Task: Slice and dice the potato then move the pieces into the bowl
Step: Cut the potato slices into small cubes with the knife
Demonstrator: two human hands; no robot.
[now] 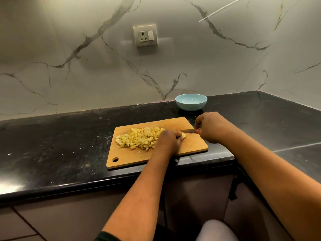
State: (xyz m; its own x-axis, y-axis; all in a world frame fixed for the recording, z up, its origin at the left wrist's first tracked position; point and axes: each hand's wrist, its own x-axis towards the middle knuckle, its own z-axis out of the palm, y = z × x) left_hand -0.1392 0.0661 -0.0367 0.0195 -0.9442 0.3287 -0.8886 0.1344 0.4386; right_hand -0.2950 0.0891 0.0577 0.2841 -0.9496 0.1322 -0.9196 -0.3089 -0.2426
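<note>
From the head camera, a wooden cutting board (194,145) lies on the black bench (60,145). A heap of diced potato (139,138) sits on the board's left half. Your left hand (169,139) curls over a last uncut potato piece (183,135), pinning it to the board. Your right hand (212,126) grips a knife (188,131), blade pointing left just above that piece. A light blue bowl (191,102) stands behind the board, near the marble wall.

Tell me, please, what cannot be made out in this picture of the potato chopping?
- Head view: the uncut potato piece is mostly hidden under the left hand.
- The knife handle is hidden inside the right hand.
- The bowl bottom is hidden by its near rim.
</note>
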